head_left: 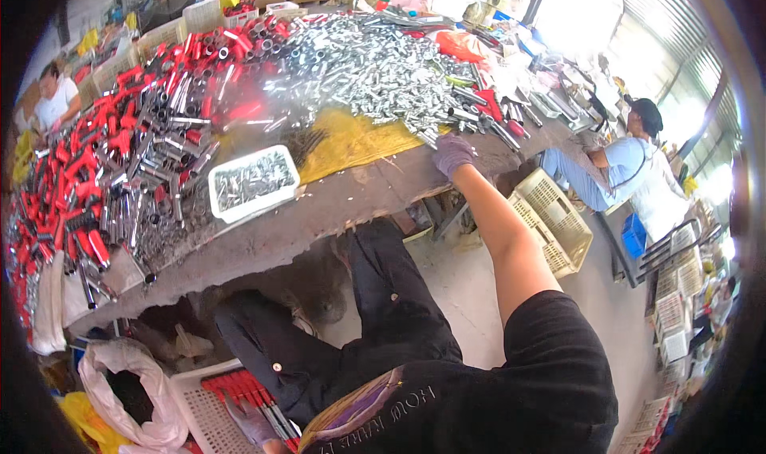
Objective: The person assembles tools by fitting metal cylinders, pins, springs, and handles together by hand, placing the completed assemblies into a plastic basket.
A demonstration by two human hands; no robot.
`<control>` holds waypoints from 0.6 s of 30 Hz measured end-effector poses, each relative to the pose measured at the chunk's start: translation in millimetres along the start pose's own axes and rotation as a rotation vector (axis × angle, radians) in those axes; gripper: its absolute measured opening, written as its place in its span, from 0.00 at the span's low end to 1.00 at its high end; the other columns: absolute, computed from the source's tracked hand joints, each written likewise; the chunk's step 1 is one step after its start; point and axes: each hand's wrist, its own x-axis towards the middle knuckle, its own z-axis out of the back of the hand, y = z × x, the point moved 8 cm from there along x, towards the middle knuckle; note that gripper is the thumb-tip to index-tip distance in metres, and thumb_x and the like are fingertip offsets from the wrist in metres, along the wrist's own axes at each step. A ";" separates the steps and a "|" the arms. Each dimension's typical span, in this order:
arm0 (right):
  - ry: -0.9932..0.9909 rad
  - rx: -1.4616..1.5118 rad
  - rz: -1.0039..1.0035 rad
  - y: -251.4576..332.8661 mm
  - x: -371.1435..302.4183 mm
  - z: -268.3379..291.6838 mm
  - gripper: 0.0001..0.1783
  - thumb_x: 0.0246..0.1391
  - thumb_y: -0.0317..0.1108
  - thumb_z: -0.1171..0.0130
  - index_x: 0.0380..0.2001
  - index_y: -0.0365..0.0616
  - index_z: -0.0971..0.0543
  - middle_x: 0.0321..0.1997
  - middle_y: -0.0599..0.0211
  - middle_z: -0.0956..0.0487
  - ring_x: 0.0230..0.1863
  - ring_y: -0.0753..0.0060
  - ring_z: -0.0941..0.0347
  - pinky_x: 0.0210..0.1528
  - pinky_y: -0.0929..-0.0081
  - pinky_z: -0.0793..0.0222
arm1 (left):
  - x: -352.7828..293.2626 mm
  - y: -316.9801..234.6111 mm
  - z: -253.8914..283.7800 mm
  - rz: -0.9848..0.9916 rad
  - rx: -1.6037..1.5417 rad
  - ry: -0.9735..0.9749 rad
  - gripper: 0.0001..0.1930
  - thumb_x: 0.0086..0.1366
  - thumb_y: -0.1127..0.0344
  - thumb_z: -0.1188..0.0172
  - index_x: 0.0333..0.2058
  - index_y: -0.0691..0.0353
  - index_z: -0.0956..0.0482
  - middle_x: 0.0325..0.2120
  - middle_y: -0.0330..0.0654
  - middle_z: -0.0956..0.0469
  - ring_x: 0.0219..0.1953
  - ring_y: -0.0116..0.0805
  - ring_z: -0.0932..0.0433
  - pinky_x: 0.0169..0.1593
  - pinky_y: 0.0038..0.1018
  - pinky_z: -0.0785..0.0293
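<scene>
My right hand, in a greyish-purple glove, reaches across to the near edge of a heap of small silver metal parts on the table. Its fingers are curled at the parts; what they hold, if anything, is hidden. Down at the lower left, my left hand, also gloved, is over a white plastic crate. Its fingers stretch out beside a row of red-and-black handled tools. A yellow sheet lies partly under the silver heap.
A white tub of small metal pins stands near the table edge. Red handles and chrome tubes pile up at left. Cream crates sit right of my legs. A white sack is lower left. Other people sit around the table.
</scene>
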 end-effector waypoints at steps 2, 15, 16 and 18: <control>0.082 0.001 -0.061 -16.9 -0.6 10.2 0.20 0.45 0.37 0.47 0.40 0.36 0.21 0.44 0.48 0.22 0.43 0.48 0.23 0.43 0.58 0.26 | 11.4 -110.2 -19.0 -0.164 -0.100 -0.018 0.24 0.68 0.66 0.54 0.60 0.69 0.42 0.59 0.51 0.38 0.61 0.42 0.40 0.63 0.31 0.47; 0.340 1.840 0.408 66.3 -148.2 109.7 0.12 0.52 0.27 0.48 0.41 0.37 0.26 0.36 0.69 0.24 0.37 0.79 0.29 0.41 0.79 0.32 | -118.1 -435.9 -240.2 -0.743 -0.238 0.992 0.21 0.64 0.59 0.52 0.52 0.65 0.32 0.45 0.45 0.27 0.47 0.35 0.30 0.52 0.31 0.34; 0.350 1.823 0.477 67.9 -165.6 114.0 0.13 0.53 0.28 0.46 0.42 0.37 0.25 0.35 0.70 0.24 0.37 0.80 0.29 0.41 0.79 0.32 | -149.8 -443.6 -253.6 -0.454 -0.563 1.245 0.25 0.64 0.58 0.50 0.57 0.61 0.38 0.42 0.45 0.27 0.44 0.33 0.29 0.48 0.29 0.32; 0.488 1.843 0.447 79.0 -194.8 106.8 0.13 0.53 0.28 0.46 0.42 0.37 0.25 0.35 0.70 0.24 0.37 0.80 0.29 0.41 0.80 0.32 | -178.1 -445.4 -270.7 -0.216 -0.584 1.423 0.23 0.65 0.54 0.48 0.54 0.57 0.38 0.30 0.34 0.30 0.25 0.19 0.32 0.24 0.16 0.37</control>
